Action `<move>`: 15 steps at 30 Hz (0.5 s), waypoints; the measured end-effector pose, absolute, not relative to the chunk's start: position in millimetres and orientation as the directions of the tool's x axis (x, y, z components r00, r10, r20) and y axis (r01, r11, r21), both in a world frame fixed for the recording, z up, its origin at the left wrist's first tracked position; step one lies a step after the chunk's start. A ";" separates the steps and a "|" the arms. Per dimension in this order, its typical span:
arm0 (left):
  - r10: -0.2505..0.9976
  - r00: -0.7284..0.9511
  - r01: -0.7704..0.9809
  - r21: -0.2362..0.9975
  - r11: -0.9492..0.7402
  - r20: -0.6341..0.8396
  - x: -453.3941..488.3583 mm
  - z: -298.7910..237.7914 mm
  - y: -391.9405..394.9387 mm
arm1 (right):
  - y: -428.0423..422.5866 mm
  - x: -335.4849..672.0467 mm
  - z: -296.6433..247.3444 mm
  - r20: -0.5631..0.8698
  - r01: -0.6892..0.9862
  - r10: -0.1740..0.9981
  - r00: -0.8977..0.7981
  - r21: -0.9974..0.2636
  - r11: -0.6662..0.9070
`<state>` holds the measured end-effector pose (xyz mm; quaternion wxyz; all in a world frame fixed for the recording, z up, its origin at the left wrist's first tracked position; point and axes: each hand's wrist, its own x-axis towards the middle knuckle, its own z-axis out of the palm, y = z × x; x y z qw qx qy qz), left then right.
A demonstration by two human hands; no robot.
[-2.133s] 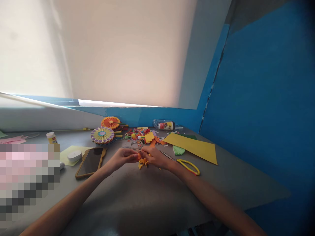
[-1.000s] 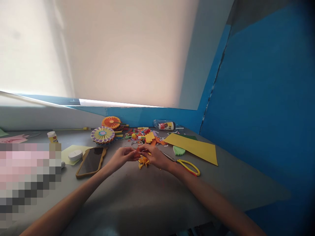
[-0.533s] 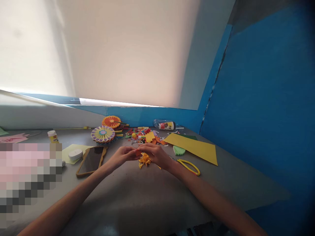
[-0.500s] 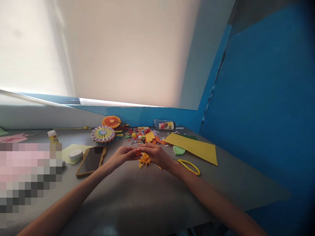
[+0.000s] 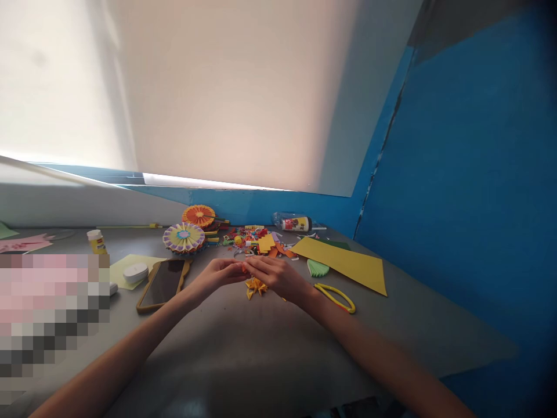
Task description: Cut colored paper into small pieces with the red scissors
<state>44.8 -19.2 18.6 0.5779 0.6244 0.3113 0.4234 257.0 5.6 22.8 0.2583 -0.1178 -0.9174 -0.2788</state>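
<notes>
Between the fingertips of both hands is a small piece of orange paper [image 5: 244, 268], mostly covered by the fingers. My left hand [image 5: 221, 271] pinches it from the left, and my right hand [image 5: 275, 275] closes over it from the right. Just below the hands, a folded yellow-orange paper piece with pointed tips [image 5: 256, 287] lies on the grey table [image 5: 243, 360]. Scissors with yellow handles [image 5: 335, 297] rest beside my right wrist; their blades are hidden. A heap of colourful paper scraps [image 5: 261, 241] lies beyond the fingers.
At the left lie a phone [image 5: 164, 283] and a white case [image 5: 136, 271]; a glue stick [image 5: 96, 241] stands behind. Two pleated paper rosettes [image 5: 184, 238] sit farther back. On the right are a yellow sheet [image 5: 343, 261], a pleated green piece [image 5: 317, 267] and a glue bottle [image 5: 296, 224].
My right hand's fingers have shifted slightly over the orange paper, and less of it shows. The view has moved a little; objects on the table stay in place.
</notes>
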 end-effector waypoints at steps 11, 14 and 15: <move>0.900 0.393 -0.059 0.982 -0.178 0.186 49.6 22.3 -19.1 | 4.4 254.3 21.5 0.625 0.332 0.393 -0.675 -0.219 0.918; 0.910 0.370 -0.068 0.982 -0.176 0.189 50.4 19.4 -18.9 | 0.0 248.1 22.5 0.537 0.286 0.655 -0.532 -0.614 0.736; 0.911 0.365 -0.069 0.982 -0.177 0.190 50.9 18.5 -19.0 | -1.5 245.8 22.8 0.492 0.267 0.699 -0.519 -0.684 0.679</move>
